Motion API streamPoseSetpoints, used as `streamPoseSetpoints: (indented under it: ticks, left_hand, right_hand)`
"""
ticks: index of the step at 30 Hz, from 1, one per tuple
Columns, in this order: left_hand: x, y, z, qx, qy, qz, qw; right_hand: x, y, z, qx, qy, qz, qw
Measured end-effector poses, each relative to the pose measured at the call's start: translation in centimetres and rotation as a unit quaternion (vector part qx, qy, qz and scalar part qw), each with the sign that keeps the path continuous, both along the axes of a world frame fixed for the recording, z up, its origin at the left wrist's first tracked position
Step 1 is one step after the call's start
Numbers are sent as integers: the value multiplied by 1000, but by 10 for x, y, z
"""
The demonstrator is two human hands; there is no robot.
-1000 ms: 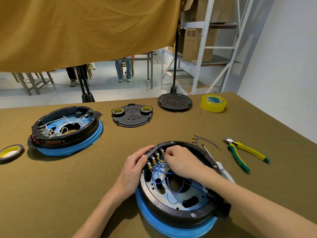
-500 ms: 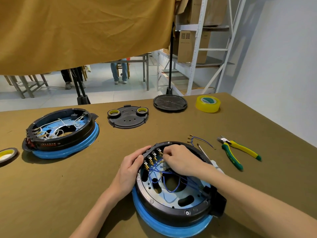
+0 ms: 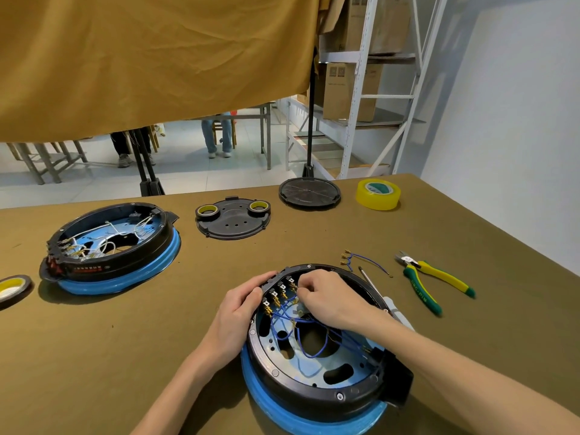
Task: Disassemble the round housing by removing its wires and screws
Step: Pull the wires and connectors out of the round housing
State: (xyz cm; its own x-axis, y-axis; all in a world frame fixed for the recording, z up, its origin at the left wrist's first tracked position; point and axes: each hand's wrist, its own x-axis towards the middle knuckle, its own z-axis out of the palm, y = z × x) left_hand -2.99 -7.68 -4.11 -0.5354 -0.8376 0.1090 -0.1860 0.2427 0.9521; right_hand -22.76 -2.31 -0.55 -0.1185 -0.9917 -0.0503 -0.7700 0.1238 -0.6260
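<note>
Now the round housing (image 3: 314, 394) lies under both hands, left hand (image 3: 238, 312) bracing.

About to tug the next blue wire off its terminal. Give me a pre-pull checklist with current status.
1. Near housing braced: ok, left hand grips its rim beside the terminal row.
2. Right hand at the terminals: ok, fingers pinched there.
3. Exactly which connector is held: cannot tell, the fingers hide it.
4. Blue wires free to lift: not ok, several cross and loop.
5. Pliers within reach: ok, on the table to the right.
6. Pulled wire set aside: ok, outside the housing.
</note>
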Motion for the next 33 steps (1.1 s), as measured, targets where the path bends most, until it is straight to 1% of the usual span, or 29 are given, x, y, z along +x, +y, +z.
streamPoseSetpoints:
  ticks: [3, 9, 12, 17, 19, 22, 25, 26, 30, 33]
  left_hand:
    - [0, -1, -1, 0, 1, -2, 1000]
    - [1, -3, -3, -1, -1, -7, 1000]
    - [-1, -3, -4, -1, 7, 1, 1000]
    - [-1, 0, -2, 10, 21, 2, 1000]
    - [0, 0, -2, 5, 20, -1, 1000]
    - [0, 0, 1, -27, 16, 12, 999]
    - [1, 0, 10, -118, -12, 72, 990]
    - [1, 0, 13, -138, -13, 76, 987]
    - [-8, 6, 29, -168, -22, 48, 984]
    - [-20, 9, 36, -176, 20, 68, 982]
  right_hand:
    - [-1, 1, 0, -3, -20, -6, 1000]
    - [-5, 3, -2, -29, -20, -23, 999]
    - [-8, 9, -4, -16, -3, 7, 1000]
    - [1, 8, -5, -87, -2, 5, 996]
    - [2, 9, -5, -104, -35, 6, 994]
    - [-1, 9, -1, -127, -126, 4, 984]
    - [0, 8, 2, -141, -192, 14, 971]
    - [1, 7, 2, -145, -213, 17, 966]
    - [2, 5, 6, -148, -288, 27, 946]
    - [1, 6, 8, -136, -340, 47, 929]
